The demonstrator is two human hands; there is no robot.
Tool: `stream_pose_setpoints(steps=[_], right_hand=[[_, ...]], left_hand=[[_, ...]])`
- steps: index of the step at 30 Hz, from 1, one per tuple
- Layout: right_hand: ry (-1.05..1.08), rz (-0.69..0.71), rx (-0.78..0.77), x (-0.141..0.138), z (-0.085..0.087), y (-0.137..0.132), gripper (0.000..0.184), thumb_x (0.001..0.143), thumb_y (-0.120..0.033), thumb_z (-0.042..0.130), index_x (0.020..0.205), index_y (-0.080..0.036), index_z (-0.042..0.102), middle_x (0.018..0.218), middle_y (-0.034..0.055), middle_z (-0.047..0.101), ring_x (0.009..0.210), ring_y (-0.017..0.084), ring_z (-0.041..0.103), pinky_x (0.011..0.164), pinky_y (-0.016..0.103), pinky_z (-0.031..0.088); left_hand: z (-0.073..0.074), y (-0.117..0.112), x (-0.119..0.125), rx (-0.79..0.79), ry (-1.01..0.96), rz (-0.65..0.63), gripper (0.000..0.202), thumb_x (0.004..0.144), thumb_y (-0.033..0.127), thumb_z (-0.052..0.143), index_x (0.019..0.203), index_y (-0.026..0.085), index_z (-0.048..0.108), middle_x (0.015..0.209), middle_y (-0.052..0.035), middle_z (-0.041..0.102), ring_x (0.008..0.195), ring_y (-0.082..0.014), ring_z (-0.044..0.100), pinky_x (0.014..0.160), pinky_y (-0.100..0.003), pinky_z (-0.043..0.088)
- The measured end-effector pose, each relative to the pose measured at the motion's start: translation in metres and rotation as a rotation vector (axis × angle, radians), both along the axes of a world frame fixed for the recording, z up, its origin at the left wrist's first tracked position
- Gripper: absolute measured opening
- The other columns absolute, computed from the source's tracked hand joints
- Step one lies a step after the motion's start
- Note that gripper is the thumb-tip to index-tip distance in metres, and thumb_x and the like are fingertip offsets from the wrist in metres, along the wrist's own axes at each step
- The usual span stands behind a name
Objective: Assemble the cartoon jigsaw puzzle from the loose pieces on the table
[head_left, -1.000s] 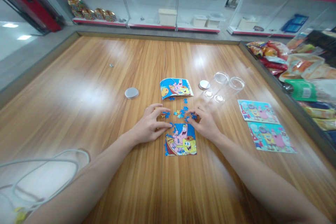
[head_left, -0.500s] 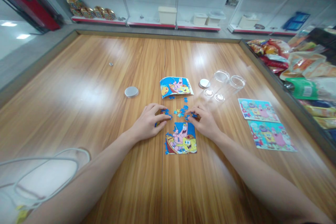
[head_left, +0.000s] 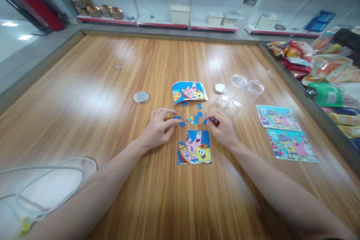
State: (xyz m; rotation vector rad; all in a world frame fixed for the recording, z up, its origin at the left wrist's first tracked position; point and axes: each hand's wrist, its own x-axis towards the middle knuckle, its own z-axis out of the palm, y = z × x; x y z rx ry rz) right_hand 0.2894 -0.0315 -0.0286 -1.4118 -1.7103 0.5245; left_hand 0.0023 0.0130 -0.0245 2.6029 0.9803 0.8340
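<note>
A partly built cartoon jigsaw puzzle [head_left: 194, 147] lies on the wooden table [head_left: 84, 93] in front of me. Just beyond it, several loose blue puzzle pieces [head_left: 194, 119] are scattered. My left hand [head_left: 158, 129] rests left of the puzzle, its curled fingers pinching a blue piece at the tips. My right hand [head_left: 222, 127] sits to the right of the pieces, fingers closed in a pinch on a small blue piece. A printed reference picture [head_left: 189, 92] lies further back.
Two clear plastic jars [head_left: 243, 88] lie on their sides at the right with a silver lid [head_left: 219, 89] beside them; another silver lid [head_left: 141, 97] is at the left. Two finished puzzle cards [head_left: 282, 131] lie right. Snack bags [head_left: 323, 71] line the right edge. White cable [head_left: 42, 183] at lower left.
Both hands have shifted slightly among the loose pieces; the right hand has drawn a piece up in a pinch, and the left fingers have curled in toward the pieces.
</note>
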Motion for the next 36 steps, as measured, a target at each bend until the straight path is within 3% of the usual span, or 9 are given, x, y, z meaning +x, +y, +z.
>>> stream_pose_setpoints(steps=[5, 8, 12, 18, 26, 29, 32, 36], right_hand=[[0.054, -0.052, 0.001, 0.002, 0.001, 0.000, 0.026, 0.079, -0.006, 0.052, 0.091, -0.020, 0.071, 0.085, 0.0032, 0.062, 0.066, 0.015, 0.053, 0.058, 0.028, 0.041], [0.083, -0.079, 0.008, 0.004, 0.000, 0.000, 0.032, 0.075, -0.003, 0.048, 0.090, -0.019, 0.070, 0.084, 0.0030, 0.062, 0.068, 0.015, 0.053, 0.059, 0.028, 0.041], [0.066, -0.061, 0.018, 0.006, -0.002, 0.000, 0.036, 0.074, -0.001, 0.045, 0.091, -0.020, 0.070, 0.083, 0.0028, 0.062, 0.070, 0.016, 0.054, 0.060, 0.029, 0.040], [0.017, -0.035, 0.009, 0.006, -0.002, 0.001, 0.038, 0.073, 0.000, 0.045, 0.092, -0.020, 0.071, 0.083, 0.0027, 0.060, 0.069, 0.016, 0.052, 0.061, 0.029, 0.040], [-0.031, 0.021, -0.022, 0.002, -0.001, 0.001, 0.018, 0.084, -0.011, 0.059, 0.092, -0.022, 0.071, 0.087, 0.0039, 0.062, 0.075, 0.018, 0.056, 0.063, 0.031, 0.043], [-0.037, 0.049, -0.038, 0.001, 0.001, 0.001, 0.014, 0.086, -0.014, 0.062, 0.093, -0.023, 0.070, 0.092, 0.0039, 0.064, 0.083, 0.019, 0.059, 0.067, 0.032, 0.047], [-0.029, 0.075, -0.064, 0.000, 0.001, 0.000, 0.013, 0.088, -0.017, 0.064, 0.096, -0.024, 0.071, 0.096, 0.0047, 0.064, 0.091, 0.021, 0.061, 0.072, 0.033, 0.051], [-0.024, 0.094, -0.080, 0.000, 0.001, 0.000, 0.011, 0.090, -0.020, 0.065, 0.099, -0.024, 0.070, 0.099, 0.0057, 0.064, 0.097, 0.023, 0.061, 0.081, 0.036, 0.052]], left_hand=[[-0.005, 0.008, -0.010, 0.000, -0.138, 0.373, 0.045, 0.073, -0.001, 0.050, 0.100, 0.024, 0.075, 0.112, -0.0059, 0.065, 0.110, -0.0255, 0.060, 0.100, -0.050, 0.043], [-0.011, 0.016, -0.015, -0.083, -0.188, 0.446, 0.044, 0.070, -0.002, 0.047, 0.092, 0.023, 0.077, 0.105, -0.0054, 0.065, 0.104, -0.0236, 0.061, 0.096, -0.045, 0.047], [-0.015, 0.021, -0.017, -0.157, -0.215, 0.366, 0.042, 0.072, -0.001, 0.045, 0.088, 0.021, 0.077, 0.104, -0.0048, 0.066, 0.102, -0.0212, 0.061, 0.096, -0.041, 0.050], [-0.016, 0.021, -0.015, -0.144, -0.140, 0.334, 0.032, 0.079, 0.006, 0.050, 0.086, 0.022, 0.077, 0.102, -0.0044, 0.068, 0.100, -0.0212, 0.061, 0.096, -0.043, 0.049], [-0.010, 0.017, -0.010, -0.100, -0.115, 0.271, 0.022, 0.088, 0.015, 0.056, 0.086, 0.022, 0.077, 0.099, -0.0051, 0.066, 0.098, -0.0211, 0.061, 0.093, -0.043, 0.049], [-0.005, 0.013, -0.007, -0.087, -0.076, 0.180, 0.019, 0.090, 0.020, 0.060, 0.096, 0.023, 0.077, 0.109, -0.0073, 0.064, 0.106, -0.0234, 0.058, 0.097, -0.046, 0.049], [-0.002, 0.009, -0.006, -0.044, 0.014, 0.024, 0.025, 0.090, 0.025, 0.064, 0.112, 0.029, 0.076, 0.132, -0.0083, 0.055, 0.123, -0.0286, 0.047, 0.107, -0.052, 0.044], [0.001, 0.005, -0.005, -0.002, 0.102, -0.093, 0.029, 0.090, 0.031, 0.067, 0.118, 0.034, 0.074, 0.147, -0.0070, 0.046, 0.132, -0.0333, 0.037, 0.111, -0.059, 0.038]])
